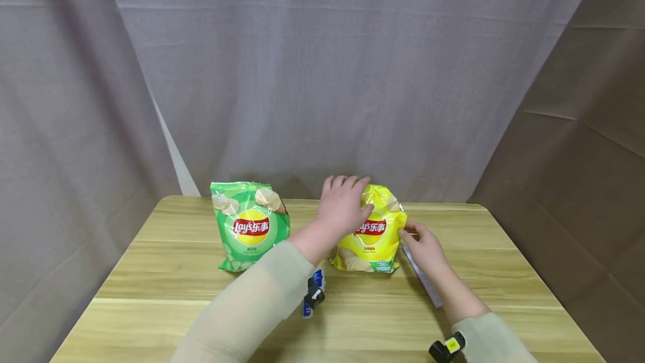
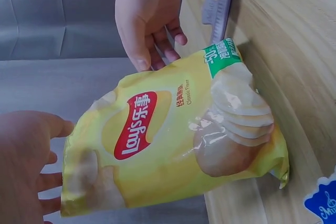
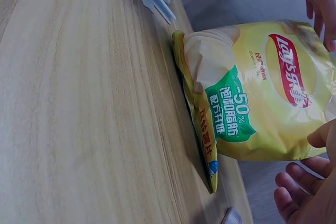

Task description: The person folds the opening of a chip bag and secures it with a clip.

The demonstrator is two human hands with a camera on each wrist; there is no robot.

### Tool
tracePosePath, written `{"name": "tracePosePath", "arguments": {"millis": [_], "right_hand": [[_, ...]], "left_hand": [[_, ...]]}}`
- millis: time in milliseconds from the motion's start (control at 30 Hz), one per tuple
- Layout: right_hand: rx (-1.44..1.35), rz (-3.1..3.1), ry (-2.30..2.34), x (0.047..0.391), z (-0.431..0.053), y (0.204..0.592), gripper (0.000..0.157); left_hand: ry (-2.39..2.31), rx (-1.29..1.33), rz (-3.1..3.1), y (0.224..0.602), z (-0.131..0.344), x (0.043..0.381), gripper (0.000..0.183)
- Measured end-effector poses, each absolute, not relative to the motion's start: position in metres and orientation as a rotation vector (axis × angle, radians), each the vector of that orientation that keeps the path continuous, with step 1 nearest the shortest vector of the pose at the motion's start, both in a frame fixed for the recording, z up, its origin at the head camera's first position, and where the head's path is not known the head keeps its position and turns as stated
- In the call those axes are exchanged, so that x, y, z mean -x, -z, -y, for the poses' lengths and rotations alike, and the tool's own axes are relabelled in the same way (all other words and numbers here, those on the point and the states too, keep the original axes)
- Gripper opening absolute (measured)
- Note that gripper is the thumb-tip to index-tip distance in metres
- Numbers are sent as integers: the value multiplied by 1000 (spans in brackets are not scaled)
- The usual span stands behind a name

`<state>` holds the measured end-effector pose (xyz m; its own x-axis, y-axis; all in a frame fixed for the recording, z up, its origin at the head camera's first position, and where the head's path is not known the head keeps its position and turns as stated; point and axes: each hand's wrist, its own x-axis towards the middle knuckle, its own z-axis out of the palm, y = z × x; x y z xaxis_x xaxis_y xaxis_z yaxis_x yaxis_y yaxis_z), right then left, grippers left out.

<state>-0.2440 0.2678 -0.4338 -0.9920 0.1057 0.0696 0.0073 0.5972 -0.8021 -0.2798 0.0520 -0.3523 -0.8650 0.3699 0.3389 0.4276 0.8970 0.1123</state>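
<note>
A yellow Lay's chip bag (image 1: 372,245) stands upright on the table. At its upper left corner is my left hand (image 1: 342,206), with the thumb at the top edge and the fingers partly hidden behind the bag in the left wrist view. My right hand (image 1: 425,248) is at the bag's right side. Its thumb meets the side edge, and its loosely bent fingers show apart from the bag in the right wrist view (image 3: 310,182). A green Lay's chip bag (image 1: 252,251) stands to the left, touched by neither hand.
Right of the yellow bag, a pale purple ruler-like strip (image 1: 423,279) lies on the wooden table (image 1: 373,324). Below my left forearm is a blue and white item (image 1: 307,310), partly covered by the wrist camera (image 1: 314,294). Grey curtains (image 1: 322,83) hang behind the table.
</note>
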Motion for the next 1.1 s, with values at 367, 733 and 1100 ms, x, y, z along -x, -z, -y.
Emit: {"name": "tracePosePath", "arguments": {"millis": [367,733,1100], "right_hand": [[157,2659,-1347,243,-277,435,42],[179,2629,-1394,250,-272,439,38],[181,2633,-1369,254,-273,441,32]], "left_hand": [[273,578,2749,347,-66,286,50],[275,563,2722,350,-61,290,39],[315,544,2700,348,-64,291,31]]}}
